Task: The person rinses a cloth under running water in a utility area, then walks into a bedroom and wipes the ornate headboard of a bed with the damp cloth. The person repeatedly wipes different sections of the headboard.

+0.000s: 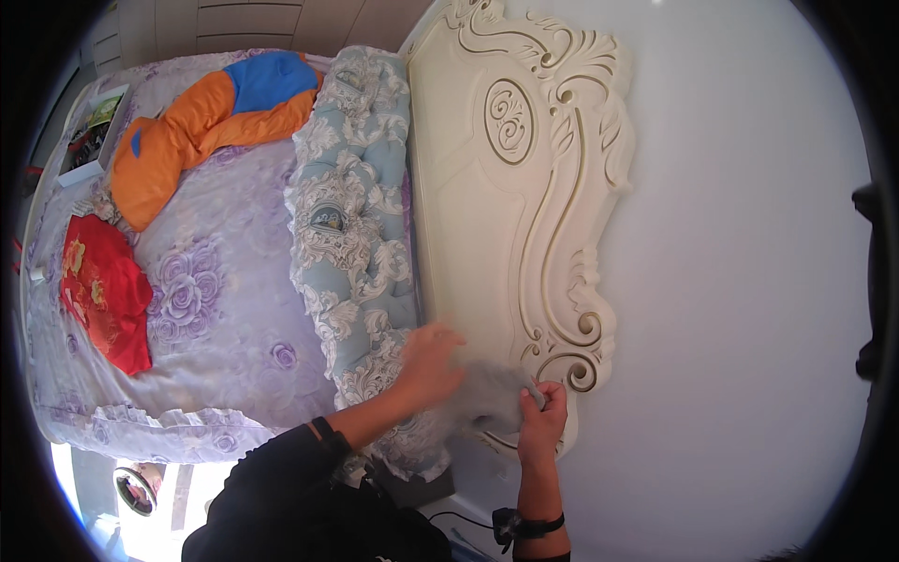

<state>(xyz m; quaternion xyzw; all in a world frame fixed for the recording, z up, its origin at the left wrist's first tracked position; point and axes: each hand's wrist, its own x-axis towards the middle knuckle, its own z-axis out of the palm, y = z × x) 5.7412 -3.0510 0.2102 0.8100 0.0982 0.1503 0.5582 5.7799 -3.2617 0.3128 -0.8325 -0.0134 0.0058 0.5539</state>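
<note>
My right hand [543, 414] pinches the edge of a grey cloth [491, 397] between thumb and fingers, near the lower scroll of a carved cream headboard [470, 232]. The cloth is blurred and hangs between my hands, in front of the headboard. My left hand [432, 365], also blurred, is at the cloth's left side, above a long tufted blue-grey floral cushion [351, 281]; whether its fingers hold the cloth cannot be told. The cushion lies along the headboard, on a bed with a purple rose-patterned cover [232, 281].
On the bed lie an orange and blue garment [189, 133], a red patterned cloth [105, 295] and a white box [116, 133] with mixed items. A plain wall [737, 281] rises beside the headboard. A cable [460, 516] runs near the floor below my hands.
</note>
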